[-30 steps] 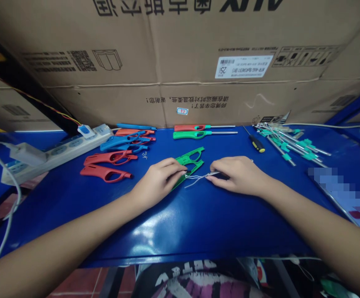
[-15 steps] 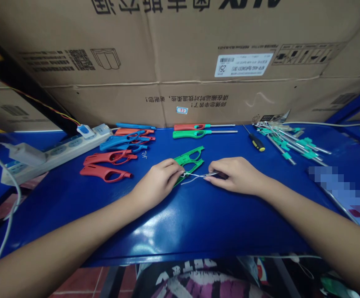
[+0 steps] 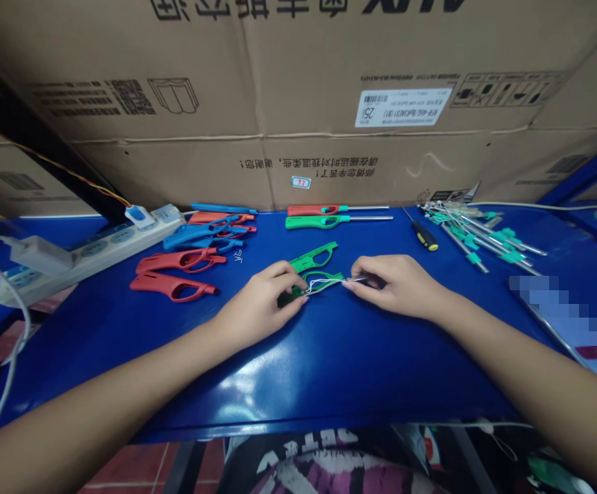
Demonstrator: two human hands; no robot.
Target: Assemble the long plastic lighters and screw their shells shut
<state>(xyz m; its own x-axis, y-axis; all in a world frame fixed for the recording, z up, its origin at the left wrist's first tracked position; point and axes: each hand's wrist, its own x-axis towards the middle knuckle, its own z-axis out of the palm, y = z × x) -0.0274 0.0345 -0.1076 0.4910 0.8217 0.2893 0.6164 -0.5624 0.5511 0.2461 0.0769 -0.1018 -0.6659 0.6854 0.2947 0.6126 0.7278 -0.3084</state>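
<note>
My left hand is closed, thumb and fingers pinching one end of some thin white wires. Their other end runs to my right hand, whose fingertips grip a thin metal lighter tube, mostly hidden by the fingers. A green lighter shell half lies on the table just beyond the wires. Partly under them and behind my left fingers is a second green shell half; whether my left hand touches it, I cannot tell.
Red and blue shell halves and small screws lie left, beside a power strip. Two assembled lighters, a screwdriver and wired metal tubes lie farther back, before a cardboard box.
My right hand has shifted slightly right and up. The wires now bow between the hands, with the loose grey wire's end at my left fingers.
</note>
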